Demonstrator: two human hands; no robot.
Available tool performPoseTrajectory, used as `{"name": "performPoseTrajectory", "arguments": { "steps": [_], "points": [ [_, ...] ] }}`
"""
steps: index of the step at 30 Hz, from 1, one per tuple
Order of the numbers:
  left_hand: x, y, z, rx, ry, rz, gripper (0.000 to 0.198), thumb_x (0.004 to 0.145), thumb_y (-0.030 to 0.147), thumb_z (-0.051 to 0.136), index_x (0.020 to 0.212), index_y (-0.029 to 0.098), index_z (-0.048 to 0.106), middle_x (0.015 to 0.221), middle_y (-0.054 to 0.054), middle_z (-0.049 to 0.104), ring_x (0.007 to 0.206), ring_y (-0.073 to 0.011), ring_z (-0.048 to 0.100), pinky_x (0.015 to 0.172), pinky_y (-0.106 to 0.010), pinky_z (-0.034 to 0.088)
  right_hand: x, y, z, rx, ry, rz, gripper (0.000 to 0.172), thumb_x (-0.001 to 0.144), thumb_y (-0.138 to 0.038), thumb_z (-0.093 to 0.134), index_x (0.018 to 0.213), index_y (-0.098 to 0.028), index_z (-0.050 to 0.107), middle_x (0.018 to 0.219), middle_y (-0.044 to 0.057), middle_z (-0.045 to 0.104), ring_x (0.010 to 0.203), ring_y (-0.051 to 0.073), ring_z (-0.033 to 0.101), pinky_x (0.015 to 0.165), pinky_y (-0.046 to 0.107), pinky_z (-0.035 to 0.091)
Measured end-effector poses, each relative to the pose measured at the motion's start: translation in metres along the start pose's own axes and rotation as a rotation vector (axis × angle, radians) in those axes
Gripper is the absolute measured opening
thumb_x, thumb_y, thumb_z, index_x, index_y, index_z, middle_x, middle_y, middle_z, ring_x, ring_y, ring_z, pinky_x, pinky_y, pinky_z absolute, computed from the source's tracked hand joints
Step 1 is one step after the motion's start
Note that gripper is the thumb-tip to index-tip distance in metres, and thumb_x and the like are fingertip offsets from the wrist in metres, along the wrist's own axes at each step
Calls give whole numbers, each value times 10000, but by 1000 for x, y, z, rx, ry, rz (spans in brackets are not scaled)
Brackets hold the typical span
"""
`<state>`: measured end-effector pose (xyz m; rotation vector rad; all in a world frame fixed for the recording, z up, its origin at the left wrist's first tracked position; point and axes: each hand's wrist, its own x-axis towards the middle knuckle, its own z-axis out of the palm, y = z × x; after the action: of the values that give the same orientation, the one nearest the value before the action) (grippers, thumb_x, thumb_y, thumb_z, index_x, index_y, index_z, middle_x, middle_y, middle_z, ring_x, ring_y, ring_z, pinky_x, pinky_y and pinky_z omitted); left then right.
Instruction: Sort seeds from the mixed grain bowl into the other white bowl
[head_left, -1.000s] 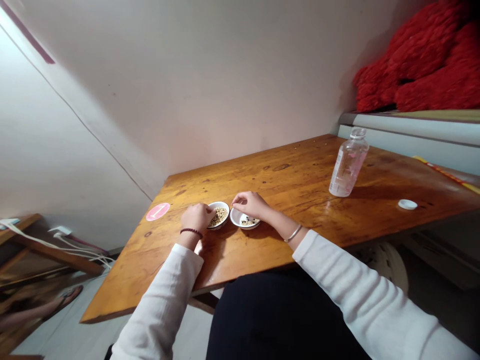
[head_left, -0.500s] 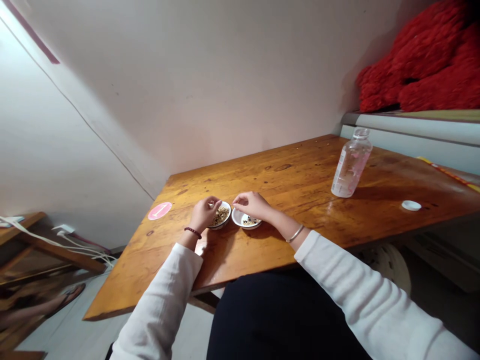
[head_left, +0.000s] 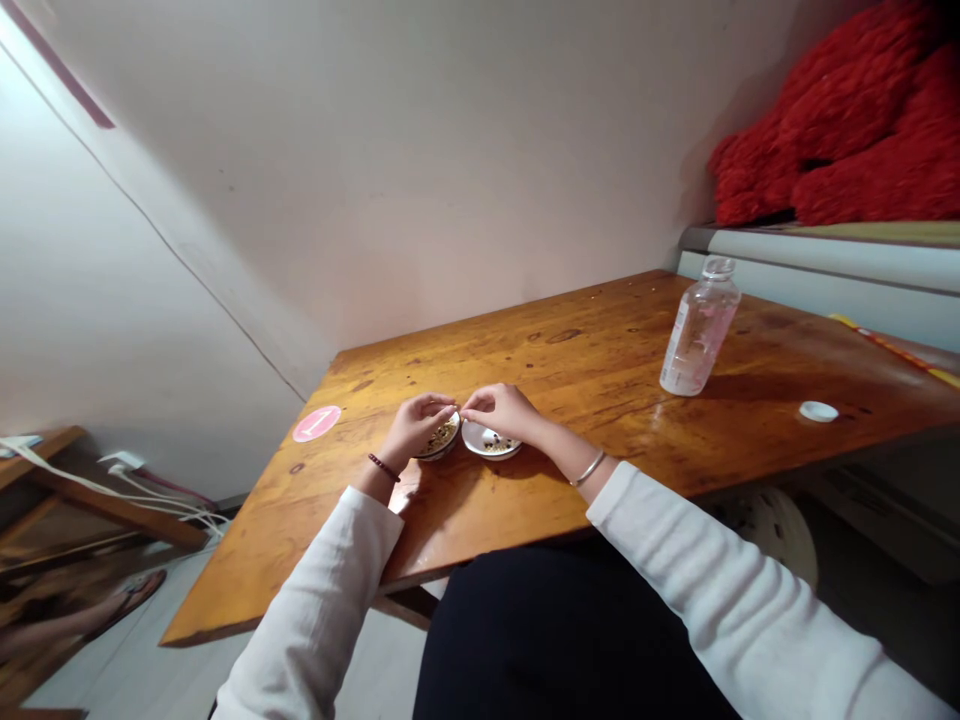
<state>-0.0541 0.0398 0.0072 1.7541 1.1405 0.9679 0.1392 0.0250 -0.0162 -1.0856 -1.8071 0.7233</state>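
Two small white bowls stand side by side on the wooden table. The left bowl (head_left: pixel 448 445) holds a mix of pale and dark grains or beans. In the right bowl (head_left: pixel 480 440) lies a smaller amount of pale and dark pieces. My left hand (head_left: pixel 417 425) is over the left bowl, thumb and fingers pinched together. Above the right bowl, my right hand (head_left: pixel 504 410) is also pinched, its fingertips meeting those of my left between the two rims. Whatever the fingertips hold is too small to make out.
On the wooden table (head_left: pixel 547 365) a clear, uncapped bottle (head_left: pixel 701 330) stands to the right, with a white cap (head_left: pixel 818 411) lying near it. A round pink sticker (head_left: pixel 316 424) is at the left. Cables (head_left: pixel 150 490) and another person's foot (head_left: pixel 124 600) show at lower left.
My left hand's fingertips have moved right, towards my right hand, and the gap between the two hands has closed. The bowls stay in place.
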Motion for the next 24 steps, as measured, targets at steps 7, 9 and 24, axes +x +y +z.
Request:
{"name": "performPoseTrajectory", "arguments": {
  "steps": [7, 9, 24],
  "points": [
    [1, -5, -1, 101, -38, 67, 524, 659, 555, 726, 935, 116, 646, 997, -141, 714, 927, -240, 673, 857, -383, 536, -1, -2, -1, -24, 11, 12, 190, 766, -356, 661, 821, -193, 739, 796, 32, 737, 751, 150, 673, 668, 220, 487],
    [1, -6, -2, 120, -43, 84, 511, 675, 543, 720, 947, 117, 645, 997, -139, 712, 926, -236, 672, 853, -377, 535, -1, -2, -2, -31, 10, 8, 190, 768, -356, 657, 820, -194, 740, 796, 31, 737, 751, 150, 672, 668, 220, 486],
    [1, -3, 0, 119, -61, 91, 499, 642, 503, 759, 949, 129, 639, 977, -131, 719, 916, -235, 680, 852, -384, 544, -1, -2, -2, -56, -29, 42, 199, 765, -364, 669, 839, -201, 756, 835, 45, 749, 806, 173, 689, 675, 220, 503]
  ]
}}
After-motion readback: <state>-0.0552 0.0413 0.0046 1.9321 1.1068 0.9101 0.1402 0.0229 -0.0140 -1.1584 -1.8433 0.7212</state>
